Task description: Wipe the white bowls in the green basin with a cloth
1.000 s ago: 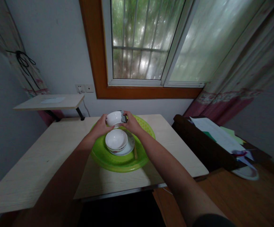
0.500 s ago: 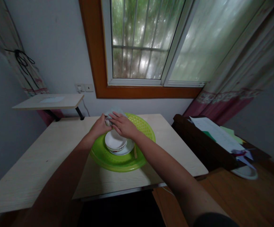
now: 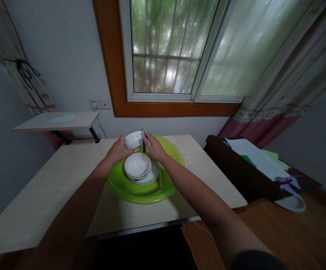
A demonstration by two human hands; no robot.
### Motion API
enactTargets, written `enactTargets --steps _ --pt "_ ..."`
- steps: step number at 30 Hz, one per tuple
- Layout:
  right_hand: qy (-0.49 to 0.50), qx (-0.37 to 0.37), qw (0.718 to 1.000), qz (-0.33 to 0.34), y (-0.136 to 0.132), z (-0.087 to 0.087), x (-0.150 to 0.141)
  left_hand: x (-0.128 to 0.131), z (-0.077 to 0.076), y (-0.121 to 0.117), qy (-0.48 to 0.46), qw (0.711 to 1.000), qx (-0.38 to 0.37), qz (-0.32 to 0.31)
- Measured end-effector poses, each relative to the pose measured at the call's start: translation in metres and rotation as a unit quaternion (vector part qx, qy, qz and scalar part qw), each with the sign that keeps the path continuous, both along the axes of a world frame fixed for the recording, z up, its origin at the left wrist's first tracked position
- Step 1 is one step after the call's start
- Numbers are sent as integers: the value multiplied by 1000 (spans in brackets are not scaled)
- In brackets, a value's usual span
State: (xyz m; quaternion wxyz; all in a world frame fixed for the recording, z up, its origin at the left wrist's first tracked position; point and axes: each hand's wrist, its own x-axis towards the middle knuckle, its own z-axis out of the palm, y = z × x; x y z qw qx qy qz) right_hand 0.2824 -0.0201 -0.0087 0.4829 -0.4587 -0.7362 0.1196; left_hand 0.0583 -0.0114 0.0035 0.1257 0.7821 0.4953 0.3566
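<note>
White bowl, one, with a small mark near its left edge: raised above the far part of a green tray, behind a stack of bowls; its exact tilt cannot be told. Left hand: fingers curled round the bowl's left side, thumb on the near side, gripping it. Right hand: fingers pinched on a grey cloth, partly dark, which lies over the bowl's right side; whether any fingertip also bears on the china is hidden. Stack: white, resting on a white plate, with pale wooden sticks just to its right; all on the tray, which stands on a light wooden table. Step, as judged: rubbing the bowl with the cloth. Handling notes: glazed china is likely slippery, so the left hand should carry the weight, thumb and fingers opposed across the wall; the right should press lightly, cloth spread between fingers and glaze, following the curve, with the bowl turned a little between strokes. Advisable height: low over the tray, yet apart from the stack, since a knock could chip a rim.
</note>
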Motion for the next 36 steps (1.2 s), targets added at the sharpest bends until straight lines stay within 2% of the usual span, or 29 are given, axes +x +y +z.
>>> enactTargets --steps 2,5,8,11,15,18,21,25,28,32,36 --pt "10 -8 1000 2 2 -3 1 0 2 -1 6 1000 -5 5" --pt "-16 17 1000 14 -5 0 -2 1 3 -3 9 1000 -10 6" --pt "-92 71 992 42 -19 11 -10 1 3 -4 8 1000 -5 -6" --pt "-187 116 972 81 -34 23 -20 1 2 -3 -4 1000 1 -28" --pt "-251 126 955 98 -44 31 -29 0 1 -1 -37 998 11 -55" --pt "-222 118 964 89 -40 29 -28 1 2 -2 -28 999 4 -39" --pt "-138 91 985 48 -26 21 -20 2 4 -4 -10 1000 -2 -19" --pt "-52 13 998 -17 -6 9 -6 3 6 -6 3 1000 1 -3" --pt "-32 -32 999 -22 0 3 -1 2 5 -5 12 1000 2 0" --pt "-45 14 999 9 -6 4 -4 0 1 -2 18 1000 7 -12" --pt "-127 80 987 57 -20 13 -13 1 -1 0 9 1000 8 -21"
